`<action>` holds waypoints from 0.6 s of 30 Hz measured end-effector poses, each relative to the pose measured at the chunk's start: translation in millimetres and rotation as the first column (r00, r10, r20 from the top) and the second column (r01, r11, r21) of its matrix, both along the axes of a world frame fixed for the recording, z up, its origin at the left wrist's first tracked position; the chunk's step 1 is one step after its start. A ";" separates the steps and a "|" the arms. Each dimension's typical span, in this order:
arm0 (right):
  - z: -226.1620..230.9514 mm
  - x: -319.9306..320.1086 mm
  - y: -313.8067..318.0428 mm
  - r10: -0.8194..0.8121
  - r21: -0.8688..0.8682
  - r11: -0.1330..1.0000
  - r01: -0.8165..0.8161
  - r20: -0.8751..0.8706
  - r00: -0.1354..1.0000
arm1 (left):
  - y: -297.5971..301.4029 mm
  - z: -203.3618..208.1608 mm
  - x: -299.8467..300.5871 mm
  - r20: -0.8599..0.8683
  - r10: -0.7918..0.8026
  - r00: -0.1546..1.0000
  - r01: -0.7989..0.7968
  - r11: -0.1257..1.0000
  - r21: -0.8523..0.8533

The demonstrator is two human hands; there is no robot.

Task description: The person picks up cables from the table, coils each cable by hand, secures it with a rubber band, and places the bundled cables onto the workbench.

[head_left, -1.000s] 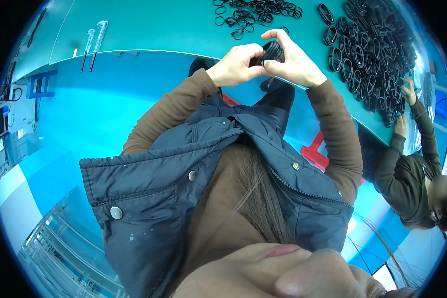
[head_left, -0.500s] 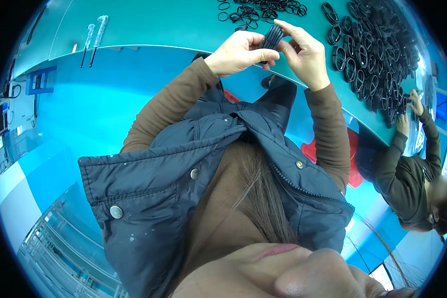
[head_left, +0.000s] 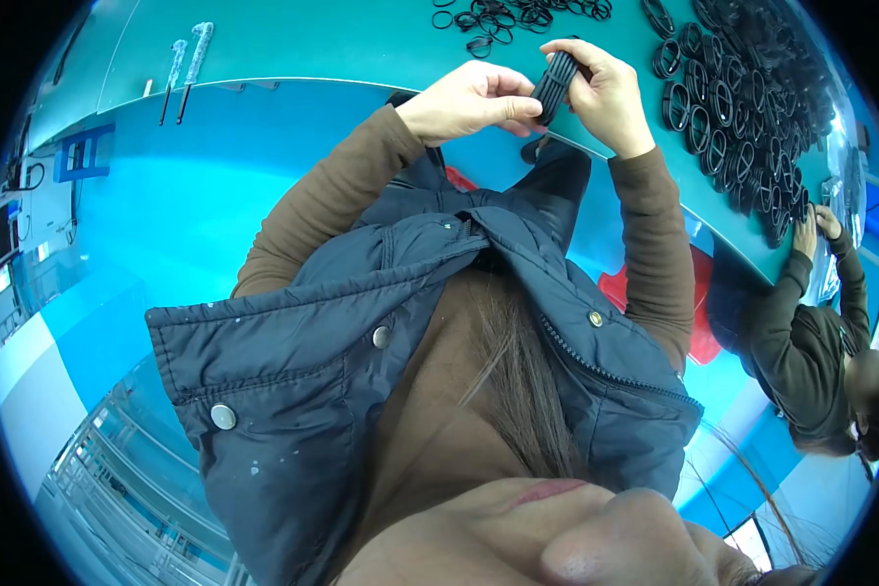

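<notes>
A coiled black cable (head_left: 555, 88), its parallel strands folded into a tight, slim bundle, is held up over the near edge of the green table (head_left: 342, 44). My right hand (head_left: 606, 98) grips the bundle from the right, fingers over its top end. From the left, the thumb and fingertips of my left hand (head_left: 474, 103) close at its lower end. Part of the left fingers hides behind the thumb and bundle. Small black rings (head_left: 503, 21) lie loose on the table just beyond my hands.
Many coiled black cables (head_left: 737, 127) are heaped on the table at the right. Beside the heap, a co-worker (head_left: 811, 342) has both hands at its near end. Two wrapped rod-like tools (head_left: 197, 59) jut over the table edge at left. A red stool (head_left: 703, 303) stands below.
The bundle has shifted slightly right and down and now stands more upright, showing more of its length. My right hand has closed further around it. The co-worker's hands have moved a little.
</notes>
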State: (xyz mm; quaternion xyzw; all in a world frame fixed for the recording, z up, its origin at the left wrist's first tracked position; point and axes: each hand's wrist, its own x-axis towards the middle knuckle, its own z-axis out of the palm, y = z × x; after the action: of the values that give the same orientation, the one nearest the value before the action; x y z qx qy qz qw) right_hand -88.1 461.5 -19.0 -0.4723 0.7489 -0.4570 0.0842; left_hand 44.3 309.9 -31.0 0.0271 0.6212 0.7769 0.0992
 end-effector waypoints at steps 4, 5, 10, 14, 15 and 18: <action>13.3 8.6 -0.1 -0.024 0.070 0.997 0.012 0.177 0.984 | -2.6 0.7 2.3 0.070 -0.050 0.996 0.042 0.992 0.118; 11.5 8.3 -0.2 -0.024 0.070 0.997 0.012 0.176 0.984 | -3.4 -1.0 1.6 0.069 -0.050 0.996 0.042 0.992 0.117; 6.2 12.1 -0.6 -0.016 0.045 0.999 0.011 0.111 0.994 | 0.0 -10.8 -0.9 0.123 -0.134 0.983 0.083 0.932 0.352; 6.5 10.4 -0.7 -0.019 0.016 1.000 0.017 0.140 0.990 | 6.1 -10.9 1.1 0.125 -0.051 0.991 0.014 0.958 0.285; 6.7 11.0 -0.3 -0.009 0.009 1.000 0.007 0.149 0.989 | 7.0 -10.3 2.4 0.113 -0.041 0.993 0.004 0.953 0.303; 8.9 11.4 0.1 -0.012 0.025 1.000 0.008 0.139 0.990 | 10.9 -1.7 7.8 0.085 -0.039 0.996 0.006 0.937 0.350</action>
State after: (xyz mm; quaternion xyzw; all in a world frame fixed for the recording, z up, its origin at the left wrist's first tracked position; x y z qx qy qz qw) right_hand -76.7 461.6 -10.1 -0.4346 0.7492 -0.4799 0.1396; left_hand 52.1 320.8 -32.7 0.0159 0.4681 0.8739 0.1298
